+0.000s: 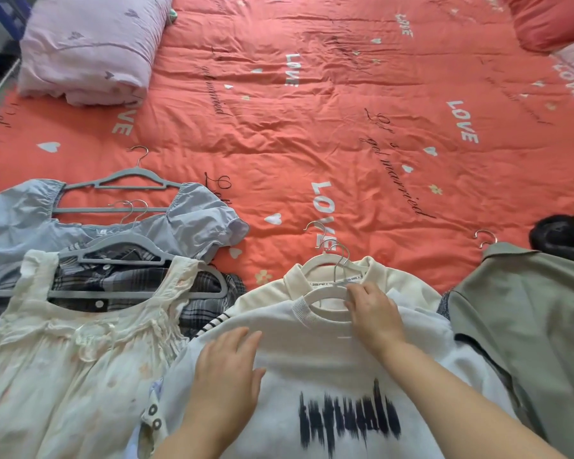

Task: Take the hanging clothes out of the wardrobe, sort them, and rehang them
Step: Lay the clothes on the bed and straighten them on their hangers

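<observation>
A white sweatshirt (328, 369) with dark lettering lies on top of the middle pile on the bed, on a white hanger (318, 294). My left hand (227, 369) rests flat on its left chest, fingers straight. My right hand (371, 309) touches the collar at the hanger's neck; its fingertips look curled at the hanger. Under it lies a cream collared top (388, 276). At the left, a cream sleeveless blouse (63, 352), a plaid shirt (206, 286) and a light blue blouse (196, 223) lie on grey hangers (123, 180). A grey-green jacket (527, 309) lies at the right.
The clothes lie on a coral bedspread (312, 127) printed with "LOVE". A folded lilac quilt (87, 44) sits at the back left, a coral pillow (550, 18) at the back right. Something black and fluffy (557, 236) lies beyond the jacket.
</observation>
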### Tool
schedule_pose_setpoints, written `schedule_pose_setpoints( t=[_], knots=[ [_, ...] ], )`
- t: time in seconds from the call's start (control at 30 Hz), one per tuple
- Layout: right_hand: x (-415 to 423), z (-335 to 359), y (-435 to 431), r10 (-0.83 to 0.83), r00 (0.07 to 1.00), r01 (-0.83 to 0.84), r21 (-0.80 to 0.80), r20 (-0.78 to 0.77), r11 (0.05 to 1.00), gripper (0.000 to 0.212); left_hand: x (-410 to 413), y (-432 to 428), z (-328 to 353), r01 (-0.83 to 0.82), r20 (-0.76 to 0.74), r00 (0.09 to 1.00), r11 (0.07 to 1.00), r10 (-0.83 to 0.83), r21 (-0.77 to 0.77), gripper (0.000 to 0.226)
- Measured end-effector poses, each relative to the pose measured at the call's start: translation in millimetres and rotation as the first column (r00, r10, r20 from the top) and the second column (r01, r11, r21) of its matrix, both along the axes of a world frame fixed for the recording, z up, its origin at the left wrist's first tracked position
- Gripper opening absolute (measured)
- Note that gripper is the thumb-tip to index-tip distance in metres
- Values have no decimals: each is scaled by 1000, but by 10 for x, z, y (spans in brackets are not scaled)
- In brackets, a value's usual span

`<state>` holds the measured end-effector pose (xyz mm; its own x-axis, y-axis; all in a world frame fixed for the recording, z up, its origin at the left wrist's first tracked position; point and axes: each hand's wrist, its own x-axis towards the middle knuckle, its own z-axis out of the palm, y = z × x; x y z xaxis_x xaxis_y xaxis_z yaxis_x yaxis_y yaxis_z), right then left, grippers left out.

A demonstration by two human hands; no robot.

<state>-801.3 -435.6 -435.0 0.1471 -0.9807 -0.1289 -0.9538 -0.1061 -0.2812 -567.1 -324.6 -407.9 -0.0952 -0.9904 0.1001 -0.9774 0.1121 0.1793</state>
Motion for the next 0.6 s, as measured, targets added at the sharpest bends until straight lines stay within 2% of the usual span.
schedule_pose_setpoints(
  t=[0.07, 0.2, 0.27, 0.37, 0.47, 0.6],
  knots=[
    [-42, 170, 123, 22, 996, -12, -120, 84, 993, 12, 8, -15, 158, 2, -16, 1000, 1000, -2, -26, 69],
    [-14, 641, 467, 162, 980, -118, -317, 115, 941, 6, -18, 0, 534, -2, -47, 999, 997, -2, -78, 67],
    [66, 867, 652, 184, 974, -125, -362, 134, 924, 5, -25, 49, 727, 0, -79, 997, 994, -9, -111, 63],
    [217, 1241, 878, 178, 973, -98, -434, 148, 896, 9, -2, 181, 1035, 43, -85, 995, 992, -54, -121, 74],
    [366, 1669, 1059, 163, 973, -67, -468, 166, 881, 10, 69, 333, 1273, 77, -112, 989, 983, -97, -164, 76],
    [551, 2178, 1352, 203, 967, -91, -537, 153, 838, 7, 210, 517, 1534, 73, -244, 959, 957, -145, -280, 48]
  ],
)
